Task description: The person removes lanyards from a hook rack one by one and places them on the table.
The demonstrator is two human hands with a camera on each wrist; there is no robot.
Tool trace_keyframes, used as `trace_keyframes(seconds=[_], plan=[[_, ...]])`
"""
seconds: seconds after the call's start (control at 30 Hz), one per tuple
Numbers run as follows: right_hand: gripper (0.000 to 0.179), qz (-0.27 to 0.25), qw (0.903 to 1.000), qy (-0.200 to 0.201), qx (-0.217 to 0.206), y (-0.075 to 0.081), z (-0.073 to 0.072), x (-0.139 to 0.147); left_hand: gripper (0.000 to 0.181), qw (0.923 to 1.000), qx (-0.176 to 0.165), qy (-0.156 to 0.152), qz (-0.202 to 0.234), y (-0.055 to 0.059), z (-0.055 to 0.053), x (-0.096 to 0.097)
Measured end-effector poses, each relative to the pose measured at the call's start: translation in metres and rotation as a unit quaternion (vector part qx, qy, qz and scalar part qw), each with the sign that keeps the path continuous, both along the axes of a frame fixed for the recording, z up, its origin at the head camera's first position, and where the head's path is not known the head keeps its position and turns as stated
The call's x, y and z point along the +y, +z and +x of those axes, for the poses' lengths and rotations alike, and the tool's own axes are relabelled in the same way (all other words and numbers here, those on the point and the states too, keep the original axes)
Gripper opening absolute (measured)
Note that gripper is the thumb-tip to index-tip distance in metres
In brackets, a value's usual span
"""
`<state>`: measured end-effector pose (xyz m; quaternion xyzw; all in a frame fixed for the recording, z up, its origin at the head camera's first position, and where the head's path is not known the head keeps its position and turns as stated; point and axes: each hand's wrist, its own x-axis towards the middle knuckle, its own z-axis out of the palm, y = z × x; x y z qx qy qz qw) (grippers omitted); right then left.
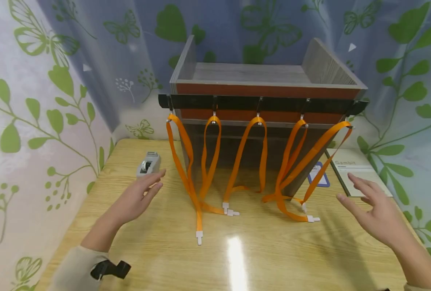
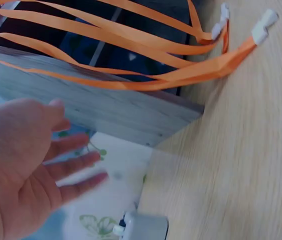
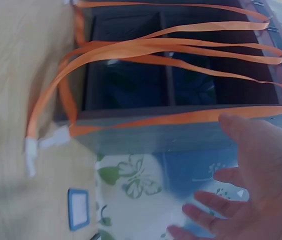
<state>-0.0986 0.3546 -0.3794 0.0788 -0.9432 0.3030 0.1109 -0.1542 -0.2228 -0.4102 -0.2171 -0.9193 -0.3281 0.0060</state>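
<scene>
Several orange lanyards (image 1: 239, 153) hang from hooks on a black rail (image 1: 237, 102) across the front of a grey wooden shelf unit (image 1: 252, 73). Their white plastic clips (image 1: 199, 237) lie on the table. My left hand (image 1: 139, 198), fingers straight and apart, is held in the air left of the lanyards, near a grey tape dispenser (image 1: 148, 163). On the other side, my right hand (image 1: 377, 210) hovers with its fingers spread, close to a notebook (image 1: 361, 171). Neither hand holds anything. Both wrist views show the palms beside the shelf unit's side panels (image 2: 96, 102).
A blue-framed badge card (image 1: 319, 174) lies between the shelf unit and the notebook. The wooden table (image 1: 273, 254) runs toward me in front of the lanyards. Curtains with green leaves and butterflies (image 1: 266, 28) enclose the back and sides.
</scene>
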Motion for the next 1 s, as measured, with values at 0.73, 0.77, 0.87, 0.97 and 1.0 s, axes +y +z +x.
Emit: trace_keyframes(seconds=[0.73, 0.77, 0.87, 0.97, 1.0], plan=[[0.035, -0.278, 0.9485, 0.050, 0.143, 0.017, -0.036, -0.045, 0.034, 0.9622, -0.049, 0.019, 0.267, 0.008, -0.029, 0.046], [0.034, -0.272, 0.9507, 0.042, 0.143, 0.018, -0.036, -0.048, 0.034, 0.9615, -0.048, 0.024, 0.269, 0.008, -0.029, 0.048], [0.032, -0.268, 0.9542, -0.015, 0.133, 0.022, -0.036, -0.053, 0.035, 0.9634, -0.036, 0.045, 0.262, 0.008, -0.030, 0.052], [0.031, -0.301, 0.9447, -0.069, 0.111, 0.025, -0.038, -0.054, 0.036, 0.9673, -0.028, 0.070, 0.242, 0.010, -0.032, 0.056], [0.031, -0.314, 0.9408, -0.078, 0.101, 0.025, -0.038, -0.054, 0.037, 0.9686, -0.026, 0.079, 0.234, 0.011, -0.033, 0.057]])
